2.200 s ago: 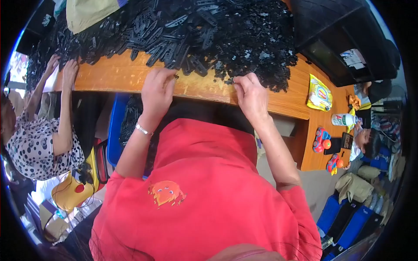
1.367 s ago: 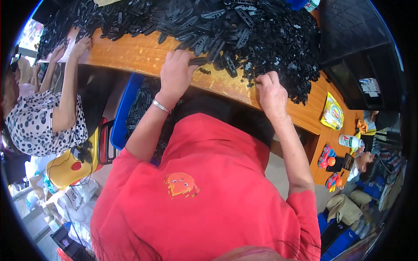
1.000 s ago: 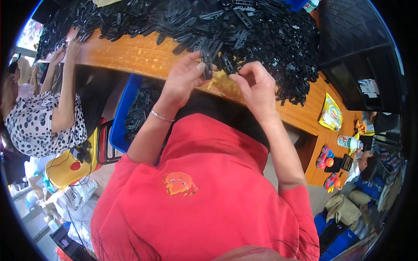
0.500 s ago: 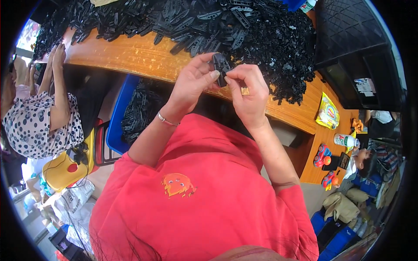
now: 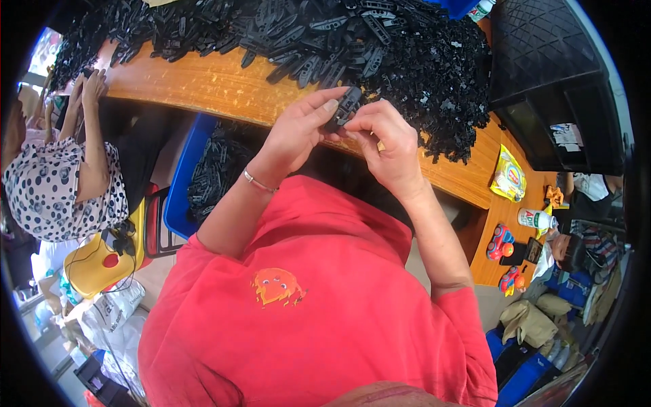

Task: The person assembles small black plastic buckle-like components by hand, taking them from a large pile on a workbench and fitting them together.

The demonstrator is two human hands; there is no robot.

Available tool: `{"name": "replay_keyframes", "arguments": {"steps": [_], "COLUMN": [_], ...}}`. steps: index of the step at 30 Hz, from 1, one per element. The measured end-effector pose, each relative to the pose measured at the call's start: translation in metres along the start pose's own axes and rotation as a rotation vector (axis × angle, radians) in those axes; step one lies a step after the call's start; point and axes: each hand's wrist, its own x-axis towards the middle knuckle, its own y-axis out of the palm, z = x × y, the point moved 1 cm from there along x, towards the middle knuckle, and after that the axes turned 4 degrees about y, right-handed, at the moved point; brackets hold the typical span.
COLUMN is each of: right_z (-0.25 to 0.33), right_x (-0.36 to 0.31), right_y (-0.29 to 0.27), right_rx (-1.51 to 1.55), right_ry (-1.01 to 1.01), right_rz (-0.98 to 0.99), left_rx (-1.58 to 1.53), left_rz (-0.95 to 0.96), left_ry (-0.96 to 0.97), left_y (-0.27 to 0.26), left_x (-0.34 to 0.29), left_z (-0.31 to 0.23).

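Note:
My left hand (image 5: 293, 132) is closed around a black plastic part (image 5: 348, 104), long and narrow with openings in its face. Thumb and fingers grip it from the left, just off the front edge of the table. Against the lower end of the part, my right hand (image 5: 390, 142) is pinched, thumb to forefinger. Whatever sits between those right fingertips is hidden or too small to make out. Beyond both hands lies a heap of long black plastic parts (image 5: 305, 41), and to its right a heap of small black pieces (image 5: 441, 88).
The wooden table (image 5: 196, 85) runs across in front of me. Below it stands a blue bin (image 5: 178, 183) of black parts. A black crate (image 5: 556, 74), a yellow packet (image 5: 508, 173), a white bottle (image 5: 536, 219) and toy cars (image 5: 500, 242) are at right. Another person (image 5: 68, 183) works at left.
The black part has tilted, its upper end now leaning right. My right fingertips have slid down toward its lower end. At left, the other person's hands have shifted slightly.

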Motion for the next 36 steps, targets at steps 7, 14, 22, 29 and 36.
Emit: {"name": "replay_keyframes", "arguments": {"steps": [7,14,22,29,36], "right_z": [0.004,-0.001,-0.003,-0.016,-0.004], "right_x": [0.011,0.002,-0.027,-0.048,-0.013], "right_y": [-0.009,-0.003,0.027,0.082,0.086], "right_rx": [-0.038,-0.02,0.188,0.306,-0.079], "right_ry": [-0.067,-0.026,0.656,0.71,0.292], "right_rz": [0.154,0.241,0.226,0.355,0.377], "left_rx": [0.14,0.335,0.615,0.671,1.561], "left_rz": [-0.052,0.005,0.037,-0.077,-0.026], "left_ry": [-0.045,-0.063,0.026,0.104,0.275], "left_y": [0.0,-0.015,-0.008,-0.034,-0.094], "left_x": [-0.004,-0.016,-0.053,-0.084,-0.118], "left_z": [-0.004,-0.005,-0.005,0.008,-0.064]}}
